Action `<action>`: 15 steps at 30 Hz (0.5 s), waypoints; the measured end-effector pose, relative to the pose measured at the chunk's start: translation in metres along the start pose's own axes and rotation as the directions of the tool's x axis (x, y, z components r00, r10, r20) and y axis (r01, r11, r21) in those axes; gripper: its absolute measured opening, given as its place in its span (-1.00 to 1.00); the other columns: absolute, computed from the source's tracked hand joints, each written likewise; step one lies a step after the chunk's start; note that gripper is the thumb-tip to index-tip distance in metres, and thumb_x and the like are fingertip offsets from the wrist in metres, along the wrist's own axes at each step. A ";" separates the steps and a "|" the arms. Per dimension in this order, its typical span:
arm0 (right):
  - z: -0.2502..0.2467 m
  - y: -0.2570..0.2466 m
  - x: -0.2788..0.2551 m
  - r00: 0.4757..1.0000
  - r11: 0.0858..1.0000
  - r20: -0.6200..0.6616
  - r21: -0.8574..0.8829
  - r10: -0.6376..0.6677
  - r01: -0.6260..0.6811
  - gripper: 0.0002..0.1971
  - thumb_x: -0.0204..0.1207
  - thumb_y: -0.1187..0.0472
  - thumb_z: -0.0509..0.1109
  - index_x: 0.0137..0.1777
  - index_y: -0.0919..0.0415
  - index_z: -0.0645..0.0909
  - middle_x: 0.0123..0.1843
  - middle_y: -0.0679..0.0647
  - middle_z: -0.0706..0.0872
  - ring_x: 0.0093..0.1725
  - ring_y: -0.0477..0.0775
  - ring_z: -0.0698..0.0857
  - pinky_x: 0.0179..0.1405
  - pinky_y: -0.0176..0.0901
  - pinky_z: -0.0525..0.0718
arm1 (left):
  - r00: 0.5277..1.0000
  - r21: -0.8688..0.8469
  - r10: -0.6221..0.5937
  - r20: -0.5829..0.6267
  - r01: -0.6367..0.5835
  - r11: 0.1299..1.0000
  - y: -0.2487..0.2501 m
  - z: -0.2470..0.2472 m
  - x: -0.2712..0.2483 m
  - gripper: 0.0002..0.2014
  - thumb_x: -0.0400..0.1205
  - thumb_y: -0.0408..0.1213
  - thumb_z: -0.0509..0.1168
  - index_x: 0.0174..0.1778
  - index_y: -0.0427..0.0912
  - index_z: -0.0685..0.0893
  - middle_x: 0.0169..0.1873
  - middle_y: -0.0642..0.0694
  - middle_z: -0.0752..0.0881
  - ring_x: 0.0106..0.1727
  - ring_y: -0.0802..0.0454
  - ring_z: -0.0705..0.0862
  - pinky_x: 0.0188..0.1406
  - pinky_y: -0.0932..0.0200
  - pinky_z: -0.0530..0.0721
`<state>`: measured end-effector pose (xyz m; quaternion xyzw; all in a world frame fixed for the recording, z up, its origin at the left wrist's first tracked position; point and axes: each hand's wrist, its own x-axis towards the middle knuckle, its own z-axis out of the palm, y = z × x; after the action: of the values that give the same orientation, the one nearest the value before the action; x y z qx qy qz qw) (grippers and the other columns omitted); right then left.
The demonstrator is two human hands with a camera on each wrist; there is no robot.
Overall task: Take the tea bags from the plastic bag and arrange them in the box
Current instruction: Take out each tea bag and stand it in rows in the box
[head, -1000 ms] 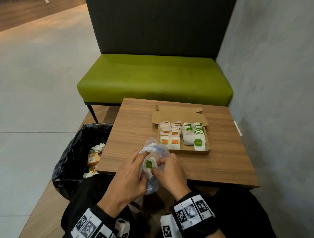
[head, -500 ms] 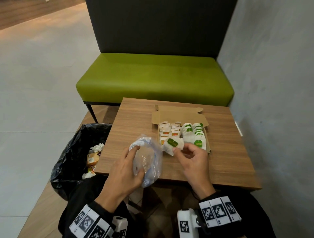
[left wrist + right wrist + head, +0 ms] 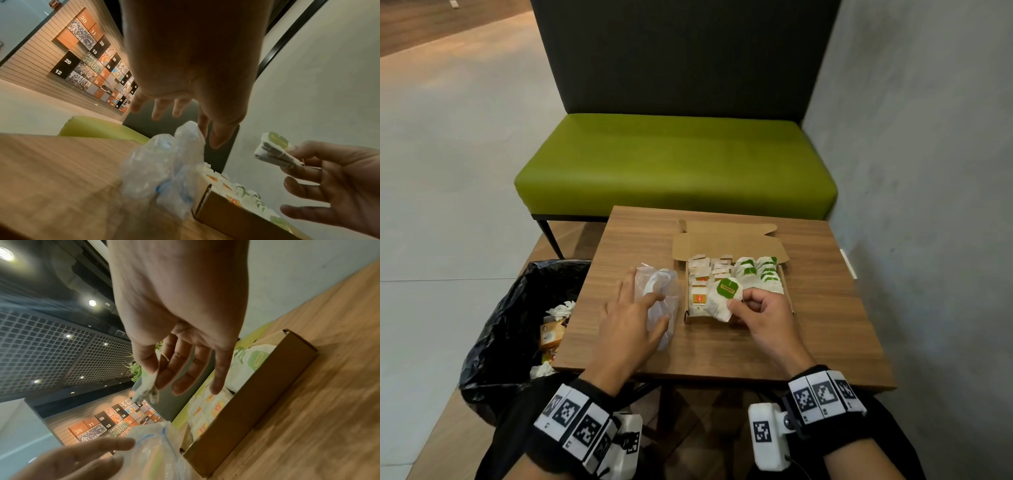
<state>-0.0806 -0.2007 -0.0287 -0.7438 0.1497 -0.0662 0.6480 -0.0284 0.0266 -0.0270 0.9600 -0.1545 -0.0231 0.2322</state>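
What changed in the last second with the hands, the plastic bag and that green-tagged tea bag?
The right hand pulled the green-tagged tea bag out of the plastic bag and carried it forward, over the near edge of the box; it pinches it there. The left hand lowered the plastic bag onto the table and opened, its fingers resting on it. The box and the tea bags in it stayed put.

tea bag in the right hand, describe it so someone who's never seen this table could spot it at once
On the wooden table in front of the green bench, find the open cardboard box with rows of tea bags. Just above its near edge, the right hand pinches one white tea bag. Unlike the bags filed in rows, it is lifted and tilted, its green tag facing up.
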 end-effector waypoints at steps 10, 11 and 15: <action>-0.013 0.002 0.000 0.962 0.998 0.267 -0.018 -0.053 0.060 -0.93 0.55 0.34 0.50 -0.07 0.35 0.78 -0.12 0.27 0.84 -0.06 0.29 0.82 0.04 0.07 0.78 | 0.996 -0.598 0.085 -0.014 -0.076 0.798 0.053 0.010 -0.009 -0.64 0.62 -0.05 0.39 0.34 0.05 0.63 0.08 0.21 0.72 0.01 0.32 0.67 -0.13 0.45 0.59; -0.014 0.002 -0.001 0.959 0.998 0.279 -0.018 -0.059 0.066 -0.91 0.55 0.34 0.49 -0.06 0.38 0.77 -0.12 0.30 0.83 -0.08 0.27 0.82 0.04 0.06 0.78 | 0.997 -0.634 0.082 0.010 -0.057 0.771 0.056 0.012 -0.007 -0.69 0.63 -0.10 0.40 0.30 0.01 0.67 0.00 0.16 0.76 -0.06 0.30 0.70 -0.18 0.45 0.60; -0.018 0.003 -0.002 0.958 0.998 0.283 0.002 -0.055 0.057 -0.90 0.54 0.37 0.49 -0.07 0.44 0.76 -0.13 0.34 0.82 -0.16 0.08 0.79 -0.04 -0.09 0.77 | 0.998 -0.709 0.054 0.023 -0.021 0.705 0.061 0.017 -0.003 -0.88 0.65 -0.30 0.40 0.06 -0.10 0.77 -0.21 0.04 0.80 -0.24 0.30 0.70 -0.26 0.40 0.63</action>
<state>-0.0886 -0.2174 -0.0284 -0.7515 0.0347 0.0228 0.6585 -0.0512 -0.0315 -0.0145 0.7934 -0.1581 -0.0961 0.5798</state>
